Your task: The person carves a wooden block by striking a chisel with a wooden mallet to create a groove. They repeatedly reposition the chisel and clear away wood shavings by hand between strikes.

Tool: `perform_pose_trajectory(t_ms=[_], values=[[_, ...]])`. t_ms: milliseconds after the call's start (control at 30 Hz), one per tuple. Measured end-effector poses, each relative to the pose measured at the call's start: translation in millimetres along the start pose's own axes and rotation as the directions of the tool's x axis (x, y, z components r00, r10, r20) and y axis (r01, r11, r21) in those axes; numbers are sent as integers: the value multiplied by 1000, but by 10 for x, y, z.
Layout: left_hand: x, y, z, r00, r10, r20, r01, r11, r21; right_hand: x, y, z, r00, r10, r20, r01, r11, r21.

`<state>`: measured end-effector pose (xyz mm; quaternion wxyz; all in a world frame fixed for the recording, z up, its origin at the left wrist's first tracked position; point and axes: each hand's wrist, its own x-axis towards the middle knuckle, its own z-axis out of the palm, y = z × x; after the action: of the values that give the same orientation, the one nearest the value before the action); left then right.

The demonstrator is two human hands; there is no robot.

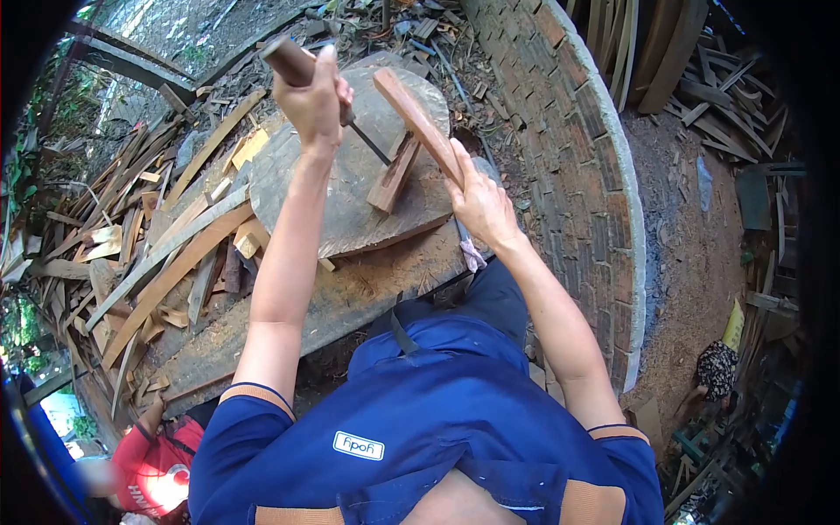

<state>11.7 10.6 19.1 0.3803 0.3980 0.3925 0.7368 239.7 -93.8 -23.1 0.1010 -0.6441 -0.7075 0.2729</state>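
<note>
My left hand (313,107) is wrapped round the thick wooden handle of a chisel (290,63). The chisel's thin metal shank slants down to the right, its tip at a slotted wooden block (385,194). That block lies tilted on a broad round wooden stump (337,214); its far end is partly hidden. In my right hand (486,206) is a smooth brown wooden bar (416,114), gripped at its near end. The bar rises toward the upper left, over part of the block and to the right of the chisel.
Loose wood offcuts (188,236) are heaped left of the stump. A curved brick wall (582,175) runs down the right side, with more scrap wood (717,96) beyond it. A person in a red shirt (157,464) is at the lower left.
</note>
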Motion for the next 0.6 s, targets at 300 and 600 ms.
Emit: perform_pose_trajectory(t_ms=[300,600], values=[[-8,21,315,959,240,153,-254,964,77,6,21,35,1000,25,-2,-25,999,22],[-22,79,499,990,87,108,-83,996,-41,0,51,64,1000,25,-2,-25,996,84]])
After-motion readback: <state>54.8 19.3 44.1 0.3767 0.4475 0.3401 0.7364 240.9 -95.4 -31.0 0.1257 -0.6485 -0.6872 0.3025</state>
